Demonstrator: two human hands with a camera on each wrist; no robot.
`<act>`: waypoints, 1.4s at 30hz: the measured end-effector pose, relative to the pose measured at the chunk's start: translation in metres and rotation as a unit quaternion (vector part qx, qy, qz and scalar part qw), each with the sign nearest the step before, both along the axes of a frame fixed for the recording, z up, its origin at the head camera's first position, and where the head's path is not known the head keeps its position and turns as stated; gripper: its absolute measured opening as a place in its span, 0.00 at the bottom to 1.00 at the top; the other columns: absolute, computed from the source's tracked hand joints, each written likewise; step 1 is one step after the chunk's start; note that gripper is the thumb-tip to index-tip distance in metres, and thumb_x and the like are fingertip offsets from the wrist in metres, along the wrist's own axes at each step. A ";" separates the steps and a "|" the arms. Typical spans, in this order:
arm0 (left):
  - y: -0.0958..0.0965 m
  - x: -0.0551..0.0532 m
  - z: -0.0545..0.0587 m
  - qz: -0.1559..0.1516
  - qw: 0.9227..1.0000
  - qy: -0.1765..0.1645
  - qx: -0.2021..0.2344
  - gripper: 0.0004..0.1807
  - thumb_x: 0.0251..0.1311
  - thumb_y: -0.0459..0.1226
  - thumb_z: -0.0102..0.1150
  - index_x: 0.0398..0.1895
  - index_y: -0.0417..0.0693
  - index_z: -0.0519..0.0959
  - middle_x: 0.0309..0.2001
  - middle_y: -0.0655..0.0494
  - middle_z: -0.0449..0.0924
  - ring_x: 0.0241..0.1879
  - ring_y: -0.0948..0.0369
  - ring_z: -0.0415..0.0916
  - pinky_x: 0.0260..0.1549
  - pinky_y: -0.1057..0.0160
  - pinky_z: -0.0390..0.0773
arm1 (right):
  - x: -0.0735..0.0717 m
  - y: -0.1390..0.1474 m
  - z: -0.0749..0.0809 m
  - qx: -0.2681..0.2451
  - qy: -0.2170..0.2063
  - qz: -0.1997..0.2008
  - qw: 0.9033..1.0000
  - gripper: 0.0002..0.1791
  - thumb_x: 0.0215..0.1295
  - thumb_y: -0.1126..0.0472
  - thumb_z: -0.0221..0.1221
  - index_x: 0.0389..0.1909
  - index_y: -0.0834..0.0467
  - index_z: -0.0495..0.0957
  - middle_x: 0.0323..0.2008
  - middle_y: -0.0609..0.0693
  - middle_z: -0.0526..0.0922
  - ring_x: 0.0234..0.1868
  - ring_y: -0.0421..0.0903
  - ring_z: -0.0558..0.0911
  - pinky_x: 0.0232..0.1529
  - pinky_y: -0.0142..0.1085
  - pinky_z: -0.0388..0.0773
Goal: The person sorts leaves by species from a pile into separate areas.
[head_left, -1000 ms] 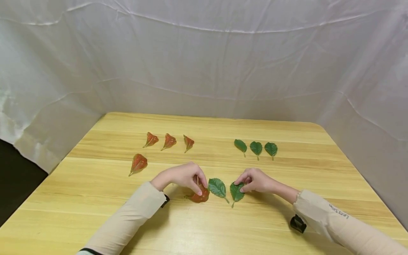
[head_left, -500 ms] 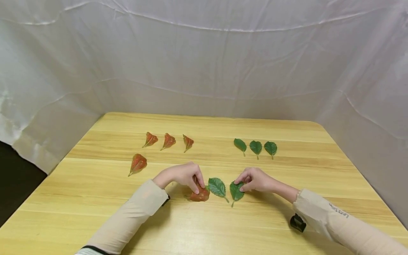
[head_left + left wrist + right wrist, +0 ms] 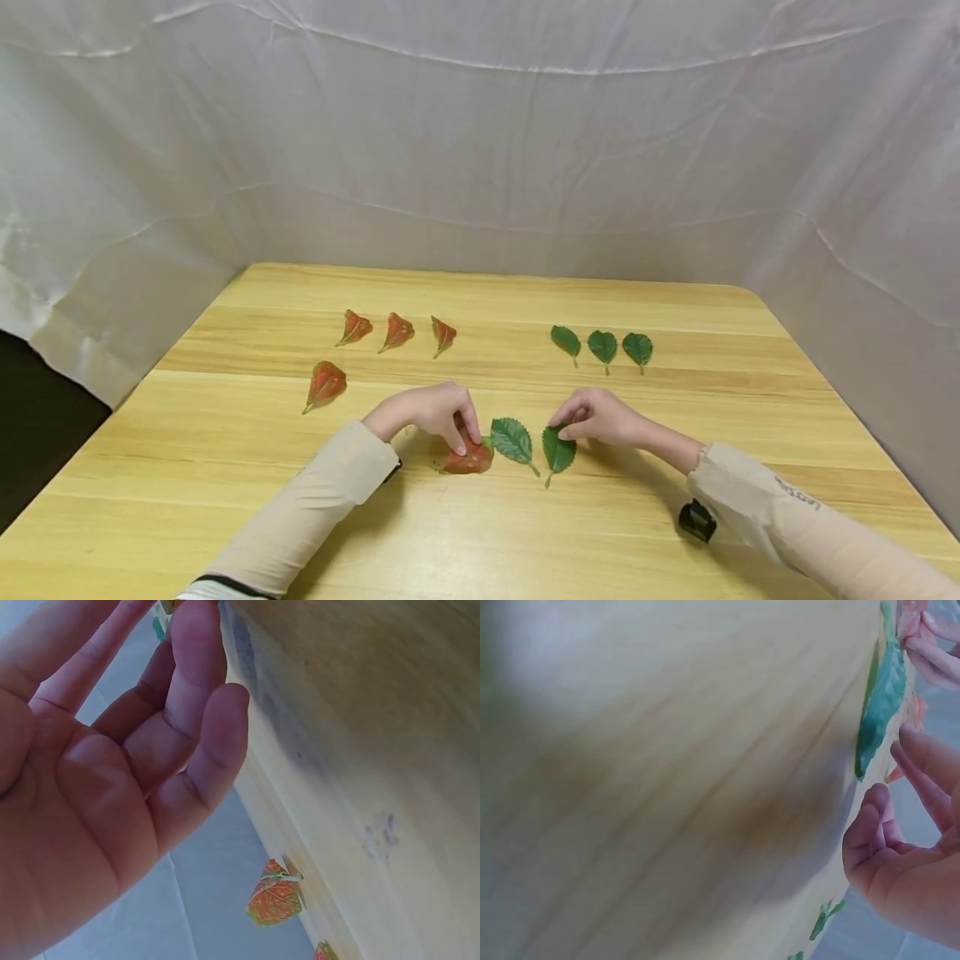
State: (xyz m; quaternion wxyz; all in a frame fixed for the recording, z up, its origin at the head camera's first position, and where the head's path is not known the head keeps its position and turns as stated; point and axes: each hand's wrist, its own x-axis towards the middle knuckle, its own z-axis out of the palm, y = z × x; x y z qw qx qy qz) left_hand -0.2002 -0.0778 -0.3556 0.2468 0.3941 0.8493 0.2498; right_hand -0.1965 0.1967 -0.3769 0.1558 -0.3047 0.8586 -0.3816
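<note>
On the wooden table, my left hand pinches a red artificial leaf with thumb and fingertips; the palm hides part of it from the left wrist view. Just right of it lies a green artificial leaf with a toothed edge, its stem toward me. Beside that is a second green leaf. My right hand hovers at this leaf's upper end, the fingertips overlapping its top edge in the head view. From the right wrist, a small gap shows between the right hand's fingers and the leaf's tip.
At the back left, three red leaves lie in a row, with another red leaf nearer. Three green leaves form a row at the back right. A pale cloth hangs behind the wooden table and along its sides.
My right hand has drawn back slightly from the second green leaf, uncovering more of it. My left fingers have shifted a little on the red leaf, which now lies flatter.
</note>
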 end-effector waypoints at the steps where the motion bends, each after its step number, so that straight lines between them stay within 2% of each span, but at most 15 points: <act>1: 0.000 0.000 0.000 0.000 1.000 0.000 -0.001 0.08 0.42 0.28 0.67 0.30 0.40 0.84 0.29 0.56 0.81 0.24 0.71 0.71 0.26 0.73 0.71 | 0.000 -0.001 0.000 -0.004 0.001 -0.002 1.000 0.09 0.52 0.67 0.62 0.35 0.66 0.81 0.31 0.51 0.76 0.33 0.44 0.74 0.31 0.32 0.73; 6: 0.000 -0.001 0.000 0.000 1.000 0.000 -0.005 0.08 0.42 0.28 0.67 0.30 0.40 0.84 0.29 0.56 0.82 0.24 0.71 0.70 0.26 0.73 0.71 | -0.003 -0.009 0.002 -0.015 0.009 -0.002 1.000 0.09 0.54 0.66 0.61 0.36 0.67 0.80 0.33 0.54 0.81 0.33 0.44 0.77 0.33 0.33 0.74; 16: 0.001 -0.002 -0.002 0.007 1.000 -0.005 -0.017 0.07 0.42 0.29 0.67 0.29 0.41 0.84 0.29 0.57 0.82 0.22 0.71 0.68 0.24 0.73 0.70 | -0.007 -0.034 0.001 -0.008 0.037 0.057 0.998 0.12 0.55 0.67 0.60 0.39 0.69 0.79 0.33 0.56 0.82 0.32 0.42 0.79 0.33 0.30 0.75; 21: 0.000 -0.003 -0.003 0.004 1.000 -0.005 -0.018 0.07 0.42 0.29 0.67 0.28 0.41 0.84 0.28 0.58 0.82 0.22 0.71 0.67 0.24 0.73 0.70 | -0.008 -0.043 0.000 -0.004 0.024 0.074 0.997 0.12 0.55 0.67 0.60 0.39 0.69 0.79 0.31 0.54 0.82 0.31 0.40 0.79 0.31 0.30 0.75; 25: 0.000 -0.003 -0.003 0.003 1.000 -0.007 -0.018 0.07 0.42 0.28 0.67 0.28 0.41 0.84 0.28 0.58 0.81 0.21 0.71 0.66 0.23 0.73 0.69 | -0.008 -0.049 0.000 0.009 0.008 0.071 0.997 0.12 0.54 0.66 0.61 0.39 0.67 0.80 0.30 0.52 0.82 0.29 0.38 0.78 0.31 0.29 0.75; 34: 0.000 -0.003 -0.002 0.009 1.000 -0.014 -0.018 0.07 0.42 0.28 0.67 0.28 0.40 0.84 0.27 0.57 0.82 0.21 0.71 0.66 0.23 0.73 0.68 | -0.008 -0.057 -0.001 0.014 0.021 0.071 0.997 0.08 0.52 0.69 0.61 0.34 0.67 0.81 0.23 0.47 0.81 0.21 0.34 0.71 0.24 0.28 0.71; 38: 0.000 -0.003 -0.002 0.011 1.000 -0.016 -0.019 0.07 0.42 0.28 0.67 0.28 0.41 0.84 0.28 0.58 0.81 0.21 0.71 0.67 0.23 0.73 0.69 | -0.008 -0.058 0.000 -0.007 0.008 0.046 0.999 0.07 0.51 0.71 0.60 0.32 0.69 0.81 0.23 0.50 0.81 0.21 0.36 0.72 0.22 0.29 0.71; 42: 0.000 -0.003 -0.003 0.008 1.000 -0.015 -0.019 0.07 0.42 0.28 0.67 0.29 0.41 0.84 0.28 0.58 0.81 0.21 0.71 0.66 0.23 0.73 0.68 | -0.009 -0.058 0.002 -0.040 -0.034 0.007 0.999 0.07 0.53 0.72 0.57 0.33 0.70 0.80 0.23 0.52 0.81 0.18 0.41 0.74 0.20 0.34 0.74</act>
